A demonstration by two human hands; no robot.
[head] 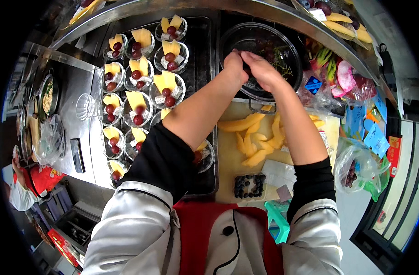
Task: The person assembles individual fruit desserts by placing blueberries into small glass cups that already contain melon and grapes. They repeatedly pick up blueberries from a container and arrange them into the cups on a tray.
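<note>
Both my hands meet over a round metal pan (226,37) with a clear rim and a side handle. My left hand (235,66) and my right hand (261,68) touch near the fingertips; whether anything lies between them is hidden. Dark red grapes (269,51) and thin green stems (284,68) lie in the pan, right of my hands. Left of my arms, a black tray (203,48) bears rows of glass dessert cups (168,91) with melon slices, red grapes and white dragon fruit pieces.
A cutting board (226,172) with melon rinds (257,137) and a box of blueberries (249,185) lies nearer me. Dragon fruit peel (346,75) and bagged grapes (351,173) are at right. An upright glass cup (85,107) and a phone (77,155) are at left. A person (22,194) is far left.
</note>
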